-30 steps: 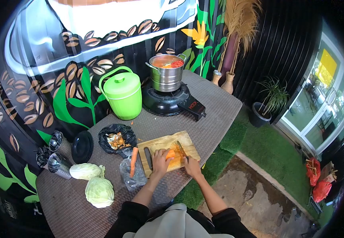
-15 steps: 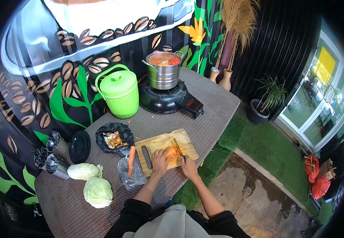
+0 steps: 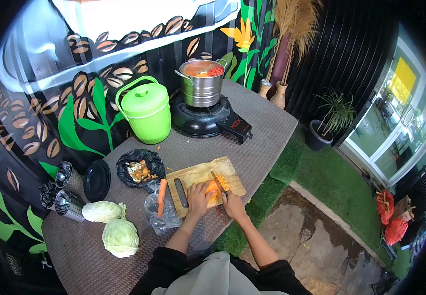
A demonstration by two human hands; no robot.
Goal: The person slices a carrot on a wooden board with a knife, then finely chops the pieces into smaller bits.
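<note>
On the wooden cutting board [image 3: 204, 172], my left hand [image 3: 198, 199] presses down on a piece of carrot [image 3: 213, 188], its fingers closed over it. My right hand [image 3: 234, 206] grips the dark handle of a knife [image 3: 217, 181], whose blade lies against the carrot's right side. Small orange cut bits [image 3: 222, 182] sit beside the blade. A dark, long, narrow tool [image 3: 181, 193] rests on the board left of my left hand. Farther left, a peeled carrot [image 3: 162, 197] lies on a clear plastic bag [image 3: 161, 222].
A black bag of peelings [image 3: 140, 172] stands behind the plastic bag. Two cabbages [image 3: 120, 238] sit front left, near metal cutlery holders [image 3: 70, 205]. At the back are a green lidded bucket [image 3: 147, 113] and a steel pot [image 3: 202, 91] on a black portable stove [image 3: 200, 120].
The knife and both hands have shifted very slightly, and the orange bits by the blade look a little more spread. The whole view has moved a touch.
</note>
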